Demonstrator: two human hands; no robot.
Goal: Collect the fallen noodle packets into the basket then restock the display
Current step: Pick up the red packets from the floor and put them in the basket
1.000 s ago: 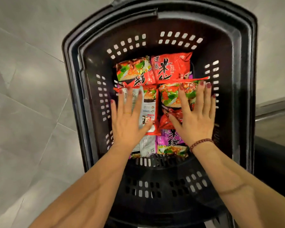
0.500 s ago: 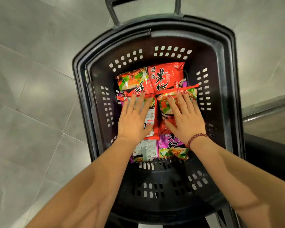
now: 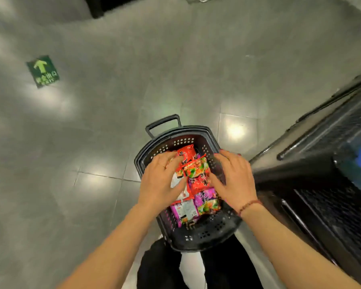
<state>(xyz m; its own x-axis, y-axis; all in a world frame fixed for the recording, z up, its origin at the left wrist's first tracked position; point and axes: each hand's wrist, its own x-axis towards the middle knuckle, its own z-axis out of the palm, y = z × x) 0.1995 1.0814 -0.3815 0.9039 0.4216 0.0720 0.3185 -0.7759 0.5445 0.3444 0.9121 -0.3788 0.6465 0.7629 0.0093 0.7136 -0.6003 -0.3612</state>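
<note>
Basket check: the black perforated plastic basket, pull handle at its far end, stands on the grey tiled floor, just beside the dark display rack on the right. The noodle packets all lie inside the basket: red ones at the far end and middle, purple ones at the near end, and one turned white side up on the left.

The left hand, with a thin ring, lies on the left-side packets, fingers spread and only slightly bent, thumb against the white-backed packet. The right hand, with a beaded bracelet at the wrist, has its fingers splayed toward the basket's right rim and its thumb touching a red packet. Motion blur hides any finer detail of either hand's contact.

A green floor sticker with an arrow lies well apart, far left.
</note>
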